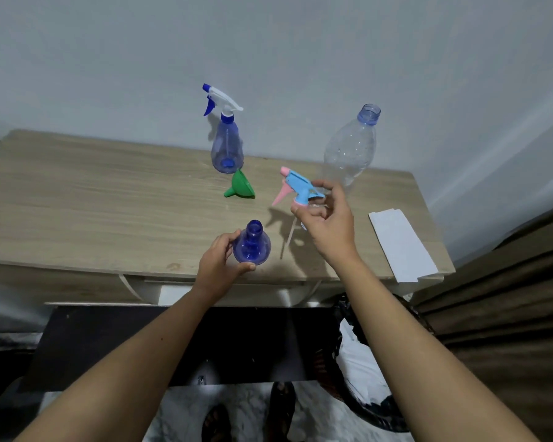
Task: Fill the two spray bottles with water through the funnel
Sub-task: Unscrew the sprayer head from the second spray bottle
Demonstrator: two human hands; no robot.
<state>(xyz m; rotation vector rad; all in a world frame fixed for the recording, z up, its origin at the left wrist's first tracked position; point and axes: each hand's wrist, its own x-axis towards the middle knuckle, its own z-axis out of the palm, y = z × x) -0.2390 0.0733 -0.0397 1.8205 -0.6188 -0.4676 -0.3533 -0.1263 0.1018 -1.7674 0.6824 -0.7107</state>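
Note:
A small blue spray bottle body [252,247] stands near the table's front edge with its neck uncapped, and my left hand [221,266] grips its side. My right hand [328,218] holds the light-blue and pink trigger head [300,188] lifted above the table to the right of that bottle, its thin dip tube [288,239] hanging down. A second blue spray bottle [226,148] with a white and blue trigger stands at the back. A green funnel [240,188] lies on its side just in front of it. A clear plastic bottle [348,148], uncapped, stands at the back right.
The wooden table [93,193] stands against a grey wall. A white folded paper sheet [401,244] lies at its right front corner. A brown curtain [508,314] hangs at the right. A basket with a dark bag [364,362] sits on the floor below.

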